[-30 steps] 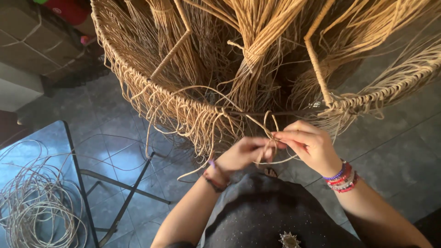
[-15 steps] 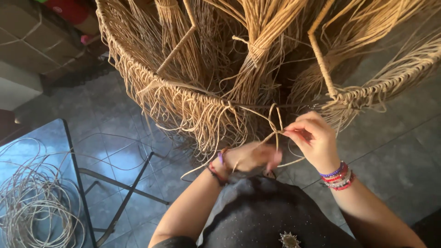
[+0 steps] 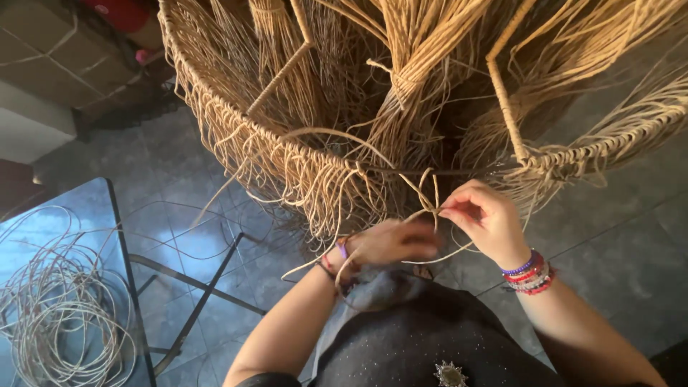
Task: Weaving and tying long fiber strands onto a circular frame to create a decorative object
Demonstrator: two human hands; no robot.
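A taped cardboard box point(image 3: 50, 54) sits at the top left on the floor, with something red point(image 3: 122, 11) behind it at the top edge and a white block point(image 3: 29, 132) just below; no label on them can be made out. A big round woven frame point(image 3: 236, 136) of tan cord fills the upper view, fringe hanging from its rim and bundled strands point(image 3: 408, 79) rising inside it. The right hand point(image 3: 487, 218), with beaded bracelets point(image 3: 529, 272) at the wrist, pinches a cord knot point(image 3: 428, 201) just under the rim, fingers closed together on it. The left hand point(image 3: 387, 244) lies lower, just beside the right, closed round the trailing cord end, though its grip is partly hidden. At the lower left a glass surface point(image 3: 86, 215) on a dark metal stand carries a loose cord coil point(image 3: 57, 315). Grey floor tiles point(image 3: 616, 236) lie beneath, and the hanging fringe crowds the space around both hands.
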